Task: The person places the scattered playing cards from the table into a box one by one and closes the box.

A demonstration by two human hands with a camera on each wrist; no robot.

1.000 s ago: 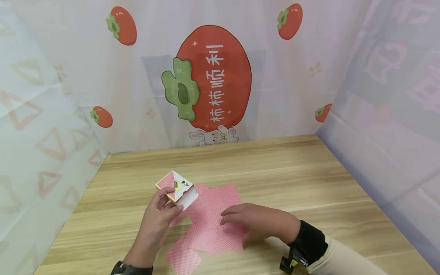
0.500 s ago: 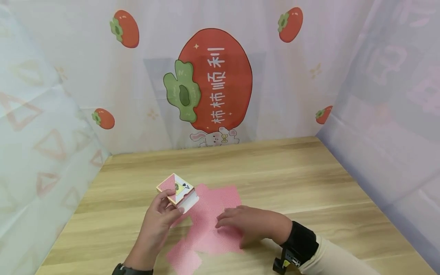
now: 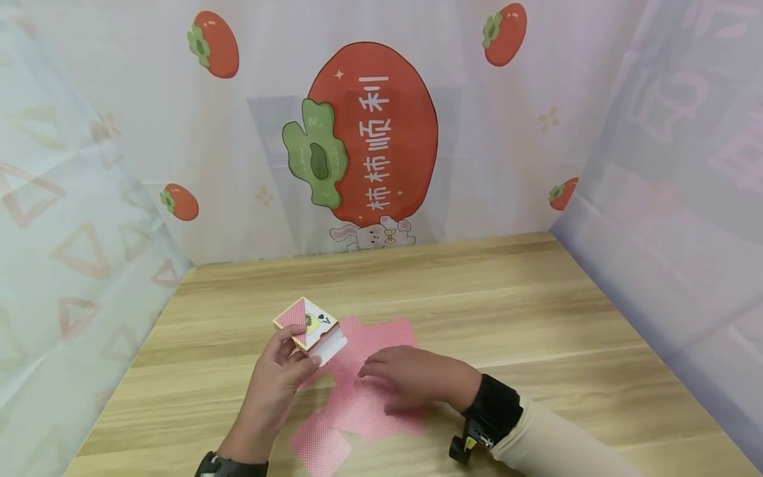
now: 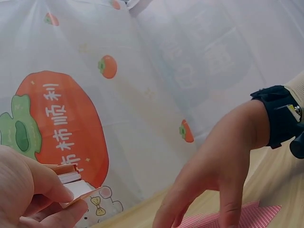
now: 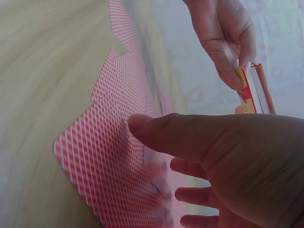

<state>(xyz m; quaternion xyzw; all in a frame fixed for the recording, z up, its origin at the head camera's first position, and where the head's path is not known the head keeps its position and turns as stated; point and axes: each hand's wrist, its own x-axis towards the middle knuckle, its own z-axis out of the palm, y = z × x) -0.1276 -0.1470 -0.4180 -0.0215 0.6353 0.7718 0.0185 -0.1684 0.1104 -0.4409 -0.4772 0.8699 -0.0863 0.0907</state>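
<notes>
My left hand grips a playing card box between thumb and fingers, raised left of the cards. The box shows an ace of spades, and its end flap hangs open. White card edges show inside the box in the left wrist view. Red-and-white patterned playing cards lie overlapped, backs up, on the table. Over them is my right hand, thumb apart from the fingers, gripping nothing. Whether its fingertips touch the cards, I cannot tell. One card reaches out at the near left of the spread.
The wood-grain table extends around the cards. Behind it hangs a pale curtain printed with persimmons, and more cloth closes off both sides. Each wrist wears a black strap; the right one carries a camera.
My right hand has moved left across the spread cards. The left hand keeps the box in nearly the same place, and the cards look the same.
</notes>
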